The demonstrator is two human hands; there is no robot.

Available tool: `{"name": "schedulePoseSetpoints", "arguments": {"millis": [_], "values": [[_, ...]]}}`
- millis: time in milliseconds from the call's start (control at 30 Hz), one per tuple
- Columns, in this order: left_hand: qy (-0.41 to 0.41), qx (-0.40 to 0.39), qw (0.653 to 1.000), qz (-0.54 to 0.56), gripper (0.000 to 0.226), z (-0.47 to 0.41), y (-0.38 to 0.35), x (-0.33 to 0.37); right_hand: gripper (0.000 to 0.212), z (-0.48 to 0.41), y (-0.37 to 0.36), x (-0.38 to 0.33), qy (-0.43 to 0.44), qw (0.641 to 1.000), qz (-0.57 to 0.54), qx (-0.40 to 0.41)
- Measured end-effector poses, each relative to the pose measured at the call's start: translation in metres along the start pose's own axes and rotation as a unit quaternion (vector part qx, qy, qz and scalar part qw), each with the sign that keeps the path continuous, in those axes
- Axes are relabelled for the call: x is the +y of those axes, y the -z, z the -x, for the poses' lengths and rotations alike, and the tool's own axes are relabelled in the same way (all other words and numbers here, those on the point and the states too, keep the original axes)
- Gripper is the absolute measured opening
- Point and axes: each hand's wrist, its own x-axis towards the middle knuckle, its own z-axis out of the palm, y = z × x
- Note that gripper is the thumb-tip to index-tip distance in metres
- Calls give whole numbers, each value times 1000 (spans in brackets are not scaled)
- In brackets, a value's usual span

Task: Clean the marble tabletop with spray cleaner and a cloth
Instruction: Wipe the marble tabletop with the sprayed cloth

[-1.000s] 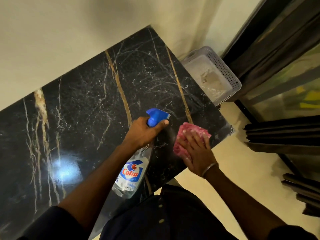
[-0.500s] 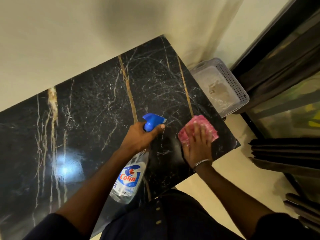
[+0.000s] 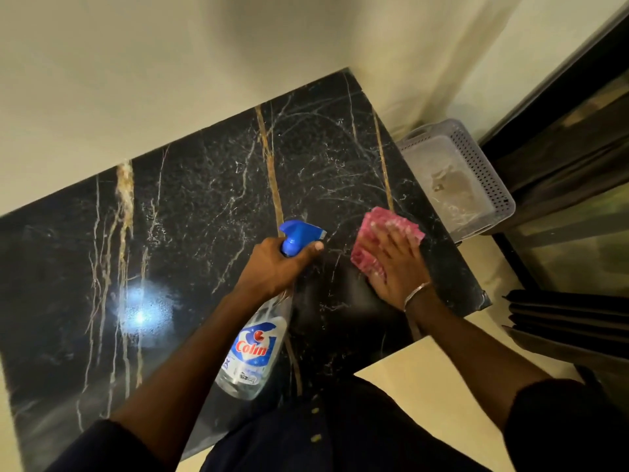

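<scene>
The pink cloth (image 3: 381, 219) is pressed flat onto the tabletop (image 3: 190, 226) near its right end. It lies under the right hand (image 3: 391, 264), whose fingers are laid straight and close together over it. The bottle (image 3: 253, 349) is gripped round the neck by the left hand (image 3: 272, 267), with a finger curled by the blue trigger (image 3: 299, 233). It is held tilted above the marble, with the nozzle aimed at the patch just left of the cloth.

The step in hand is judged to be wiping, with the spray held ready. It would be done well if even pressure were spread through the whole palm, so that the cloth is not bunched or dragged out from under the fingers. Overlapping passes should be made from the sprayed patch outward, and the right edge should be approached slowly so that the cloth is not pushed off. Any further spray is best aimed at bare marble ahead of the cloth, not at the hand. Whether the pale specks near the nozzle are droplets or veining cannot be told.

Counted: one bottle, one cloth, one tabletop and two hands. One bangle (image 3: 417, 292) is worn on the right wrist. One grey basket (image 3: 476, 158) stands on the floor beside the tabletop's right end; its contents cannot be made out.
</scene>
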Motion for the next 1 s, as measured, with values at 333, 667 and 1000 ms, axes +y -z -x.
{"name": "schedulePoseSetpoints", "arguments": {"millis": [333,667,1000], "values": [[8,32,999,3,51,2,11,4,68,-37,1,-84,-204,977,-58,10],[12,59,998,-8,43,0,20,0,69,-20,-14,-99,125,991,-34,-40],[-11,20,999,25,35,1,29,-3,66,-47,19,22,-212,975,-67,-16]]}}
